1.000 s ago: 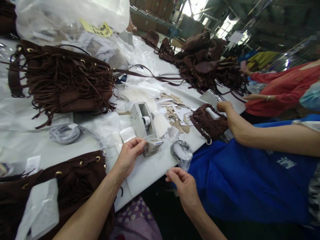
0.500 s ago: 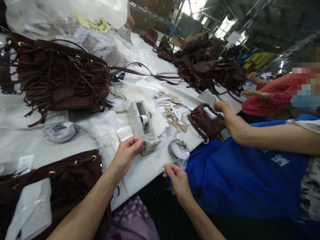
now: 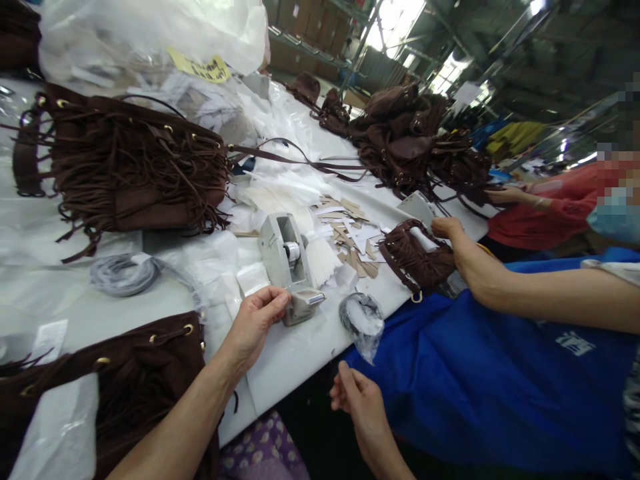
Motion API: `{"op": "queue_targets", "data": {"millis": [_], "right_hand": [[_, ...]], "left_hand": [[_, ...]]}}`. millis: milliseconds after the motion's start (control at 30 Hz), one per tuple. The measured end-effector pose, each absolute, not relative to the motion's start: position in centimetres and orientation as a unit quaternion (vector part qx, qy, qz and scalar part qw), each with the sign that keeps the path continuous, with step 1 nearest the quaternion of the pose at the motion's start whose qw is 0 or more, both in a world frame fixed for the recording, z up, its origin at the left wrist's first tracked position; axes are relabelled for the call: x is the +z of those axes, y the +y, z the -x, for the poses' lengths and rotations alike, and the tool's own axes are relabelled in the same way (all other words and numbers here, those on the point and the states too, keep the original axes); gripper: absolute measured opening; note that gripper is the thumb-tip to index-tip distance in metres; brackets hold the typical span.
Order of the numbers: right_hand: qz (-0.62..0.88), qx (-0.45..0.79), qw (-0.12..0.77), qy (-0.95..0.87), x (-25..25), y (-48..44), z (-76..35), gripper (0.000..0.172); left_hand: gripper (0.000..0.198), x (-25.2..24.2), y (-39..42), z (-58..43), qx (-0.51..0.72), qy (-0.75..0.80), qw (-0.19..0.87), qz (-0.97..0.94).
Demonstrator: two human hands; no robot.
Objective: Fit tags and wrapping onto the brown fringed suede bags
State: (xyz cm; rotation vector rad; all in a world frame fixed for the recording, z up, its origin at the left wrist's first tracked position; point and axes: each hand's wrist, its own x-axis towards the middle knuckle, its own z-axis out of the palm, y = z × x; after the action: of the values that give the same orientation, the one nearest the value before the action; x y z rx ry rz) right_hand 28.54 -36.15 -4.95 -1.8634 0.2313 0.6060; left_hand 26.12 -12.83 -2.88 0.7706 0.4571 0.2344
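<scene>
My left hand (image 3: 254, 321) is curled in a pinch right against the near end of a grey tape dispenser (image 3: 286, 263) on the white table (image 3: 295, 350). What its fingers hold is hidden. My right hand (image 3: 357, 401) hangs below the table's edge, its fingers pressed together, with nothing visible in them. A small clear bag with a dark ring inside (image 3: 363, 321) lies at the edge just above that hand. A brown fringed bag (image 3: 135, 373) with a white paper on it lies beside my left forearm.
A large brown fringed bag (image 3: 130, 167) and a grey cord coil (image 3: 123, 273) lie to the left. Cardboard tags (image 3: 350, 233) and a pile of brown bags (image 3: 415, 140) lie beyond. A co-worker in blue (image 3: 475, 387) holds a small fringed piece (image 3: 417, 260); another person wears red (image 3: 550, 210).
My right hand has dropped away from the table's edge toward me. My left hand stays at the dispenser. The co-worker's hand has barely shifted.
</scene>
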Motion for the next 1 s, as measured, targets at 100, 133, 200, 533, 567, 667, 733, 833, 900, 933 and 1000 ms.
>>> {"op": "queue_targets", "data": {"millis": [100,133,200,533,567,667,733,833,900,933,1000], "right_hand": [[0.826,0.173,0.534,-0.04,-3.3,-34.3,-29.8,0.049],[0.836,0.138,0.523,-0.086,-2.6,-33.3,-30.5,0.051],[0.853,0.069,0.486,-0.176,-1.4,-31.3,-32.0,0.057],[0.869,0.01,0.405,-0.285,1.0,-27.2,-35.6,0.018],[0.866,0.014,0.404,-0.294,0.9,-27.4,-35.7,0.017],[0.854,0.016,0.405,-0.325,0.7,-27.8,-36.1,0.014],[0.846,0.011,0.405,-0.346,0.7,-28.1,-36.3,0.011],[0.836,0.031,0.402,-0.371,1.1,-28.6,-36.6,0.017],[0.829,0.068,0.399,-0.385,1.8,-29.0,-37.0,0.036],[0.826,0.09,0.392,-0.396,2.3,-29.1,-37.2,0.047],[0.818,0.131,0.363,-0.426,3.2,-29.0,-37.9,0.064]], "left_hand": [[0.023,-3.0,-12.9,-26.2,0.113,0.223,0.895,-0.37],[0.023,-3.1,-12.9,-26.2,0.113,0.225,0.894,-0.37],[0.024,-3.1,-12.9,-26.2,0.113,0.226,0.894,-0.369],[0.023,-3.0,-12.9,-26.1,0.109,0.221,0.896,-0.371],[0.023,-3.1,-12.9,-26.1,0.107,0.221,0.895,-0.371],[0.022,-3.2,-12.9,-26.1,0.105,0.225,0.894,-0.372],[0.021,-3.2,-12.9,-26.0,0.105,0.225,0.893,-0.376],[0.02,-3.2,-13.1,-25.9,0.103,0.223,0.891,-0.381],[0.021,-3.2,-13.2,-25.9,0.099,0.221,0.893,-0.38],[0.021,-3.2,-13.2,-25.9,0.097,0.22,0.894,-0.379],[0.022,-3.2,-13.3,-25.9,0.096,0.216,0.896,-0.377]]}}
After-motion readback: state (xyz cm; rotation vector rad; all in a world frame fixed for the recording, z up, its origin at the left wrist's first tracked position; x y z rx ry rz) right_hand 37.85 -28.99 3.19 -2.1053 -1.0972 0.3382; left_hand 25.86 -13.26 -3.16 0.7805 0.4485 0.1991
